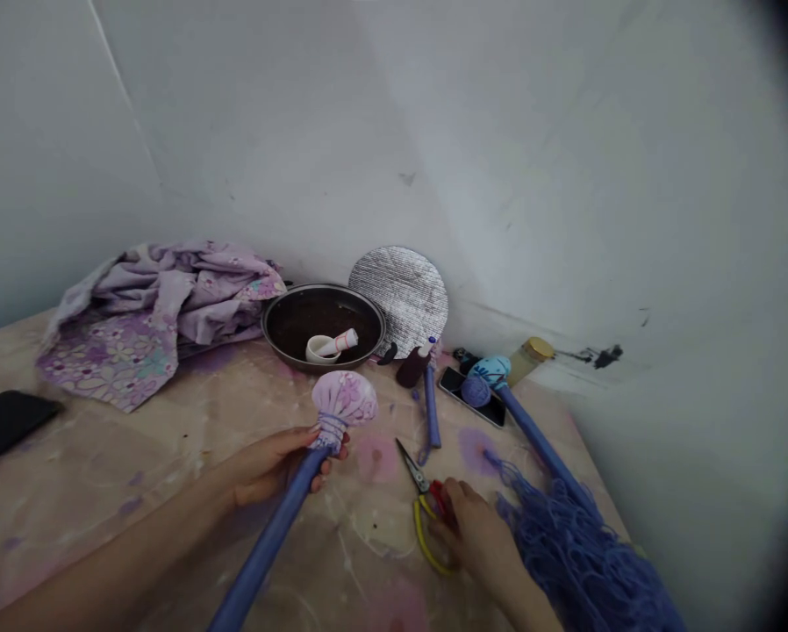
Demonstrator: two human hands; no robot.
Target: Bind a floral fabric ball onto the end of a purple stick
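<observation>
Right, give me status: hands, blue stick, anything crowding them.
Left hand gripping blue stick, close under floral-wrapped head. Right hand on scissors. Tangled blue yarn beside right hand, possible snag.

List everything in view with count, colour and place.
Floral cloth: one, lilac, back left
Flat object: one, black, left edge
Pan: one, dark, back centre
Cup: one, white, in pan
Roll: one, white, at cup
Foil disc: one, silver, behind pan
Bottle: one, dark, right of pan
Cloth-headed sticks: three, blue, centre to right
Phone: one, black, back right
Yarn ball: one, blue, on phone
Jar: one, gold-lidded, by wall
Scissors: one, red-yellow handles, centre
Loose yarn: one heap, blue, front right
Tablecloth: one, beige-pink, underneath
Left hand: one, bare, around one stick
Right hand: one, bare, at scissors
</observation>
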